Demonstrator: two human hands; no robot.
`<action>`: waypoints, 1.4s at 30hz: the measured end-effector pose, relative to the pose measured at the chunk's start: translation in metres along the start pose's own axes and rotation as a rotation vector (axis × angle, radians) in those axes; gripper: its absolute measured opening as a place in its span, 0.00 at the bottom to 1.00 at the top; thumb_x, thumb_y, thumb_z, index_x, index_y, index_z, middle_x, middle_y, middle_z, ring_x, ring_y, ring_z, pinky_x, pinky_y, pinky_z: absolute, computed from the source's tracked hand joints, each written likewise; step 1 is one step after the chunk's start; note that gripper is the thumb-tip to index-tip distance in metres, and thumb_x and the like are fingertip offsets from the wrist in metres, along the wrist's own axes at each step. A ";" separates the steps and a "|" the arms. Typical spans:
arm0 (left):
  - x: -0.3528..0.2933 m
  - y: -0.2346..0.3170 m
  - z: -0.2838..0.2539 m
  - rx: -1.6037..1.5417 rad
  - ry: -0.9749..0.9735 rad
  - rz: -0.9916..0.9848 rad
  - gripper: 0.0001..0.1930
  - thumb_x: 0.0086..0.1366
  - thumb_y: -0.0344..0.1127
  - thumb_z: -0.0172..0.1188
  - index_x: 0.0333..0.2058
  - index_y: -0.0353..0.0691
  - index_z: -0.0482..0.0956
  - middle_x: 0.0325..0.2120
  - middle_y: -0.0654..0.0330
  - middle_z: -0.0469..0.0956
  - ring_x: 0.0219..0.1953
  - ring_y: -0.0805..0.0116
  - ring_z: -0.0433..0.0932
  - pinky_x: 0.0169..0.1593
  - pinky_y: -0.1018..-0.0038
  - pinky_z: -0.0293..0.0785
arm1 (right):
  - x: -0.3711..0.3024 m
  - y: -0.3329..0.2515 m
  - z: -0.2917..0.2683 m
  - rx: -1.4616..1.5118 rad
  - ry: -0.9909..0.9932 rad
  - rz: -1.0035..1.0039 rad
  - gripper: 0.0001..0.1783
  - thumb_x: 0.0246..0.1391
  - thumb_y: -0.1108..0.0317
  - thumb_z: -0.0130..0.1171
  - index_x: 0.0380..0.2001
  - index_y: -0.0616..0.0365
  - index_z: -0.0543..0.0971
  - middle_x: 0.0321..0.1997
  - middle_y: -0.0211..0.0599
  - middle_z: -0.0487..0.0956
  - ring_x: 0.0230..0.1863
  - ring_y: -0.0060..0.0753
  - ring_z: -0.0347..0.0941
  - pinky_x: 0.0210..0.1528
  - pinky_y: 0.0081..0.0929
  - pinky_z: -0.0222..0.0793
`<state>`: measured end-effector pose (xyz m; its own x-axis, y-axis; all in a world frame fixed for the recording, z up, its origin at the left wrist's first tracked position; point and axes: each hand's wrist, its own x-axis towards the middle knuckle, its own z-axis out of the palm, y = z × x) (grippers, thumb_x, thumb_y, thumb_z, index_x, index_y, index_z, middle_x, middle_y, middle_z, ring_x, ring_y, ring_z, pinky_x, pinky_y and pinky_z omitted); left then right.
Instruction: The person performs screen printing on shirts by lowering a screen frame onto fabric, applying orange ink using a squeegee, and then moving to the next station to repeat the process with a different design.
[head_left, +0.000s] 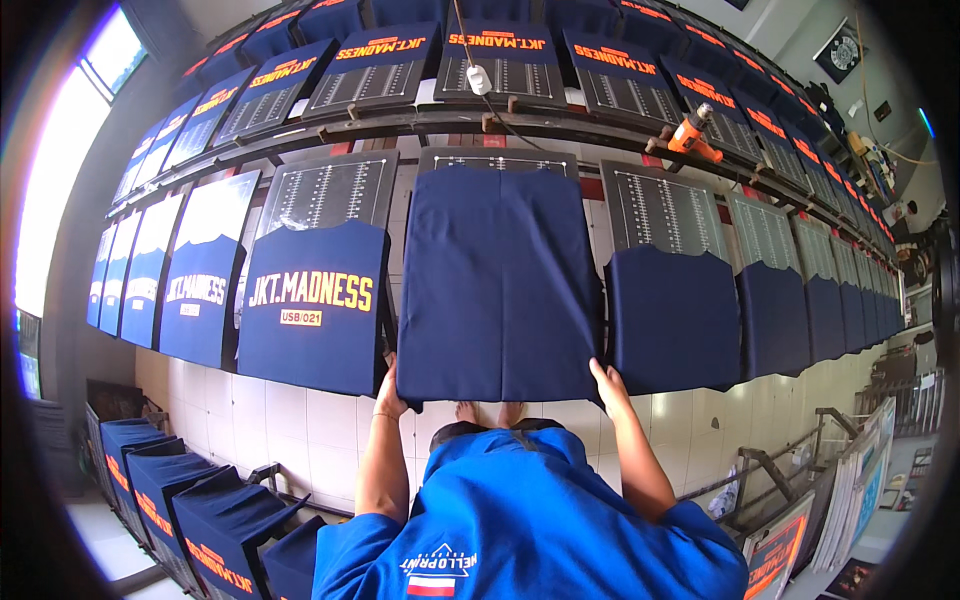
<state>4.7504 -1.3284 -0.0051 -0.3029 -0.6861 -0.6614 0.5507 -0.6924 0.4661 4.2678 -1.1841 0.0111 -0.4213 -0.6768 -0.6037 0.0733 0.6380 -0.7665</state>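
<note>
A plain navy T-shirt [500, 285] lies over the black printing board in front of me, a faint crease running down its middle. The board's top end [492, 158] shows beyond the cloth, marked with white lines. My left hand [391, 392] grips the shirt at its near left corner, the fingers partly hidden by the cloth. At the near right corner my right hand [610, 386] holds the other edge, thumb on the side and fingers tucked out of sight. To the left, a navy shirt [310, 345] on its own board carries orange-yellow lettering.
Plain navy shirts [675, 315] on boards line the row to the right. An orange heat gun [694, 136] rests on the rail [400, 125] behind. A white plug or switch [478, 80] hangs on a cord. Printed shirts [225, 520] stand behind me at left; framed screens [850, 490] lean at right.
</note>
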 end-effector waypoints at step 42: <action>0.092 0.121 0.143 1.386 0.457 0.912 0.19 0.66 0.43 0.61 0.34 0.28 0.72 0.25 0.39 0.74 0.30 0.37 0.74 0.35 0.57 0.70 | 0.107 -0.183 0.028 0.031 0.005 -0.143 0.28 0.58 0.50 0.63 0.48 0.66 0.79 0.43 0.36 0.83 0.44 0.30 0.77 0.52 0.30 0.70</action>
<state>4.6779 -1.5076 0.0744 0.0659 -0.9930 0.0984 -0.6983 0.0245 0.7154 4.2349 -1.3831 0.0805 -0.4343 -0.7581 -0.4865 0.0397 0.5235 -0.8511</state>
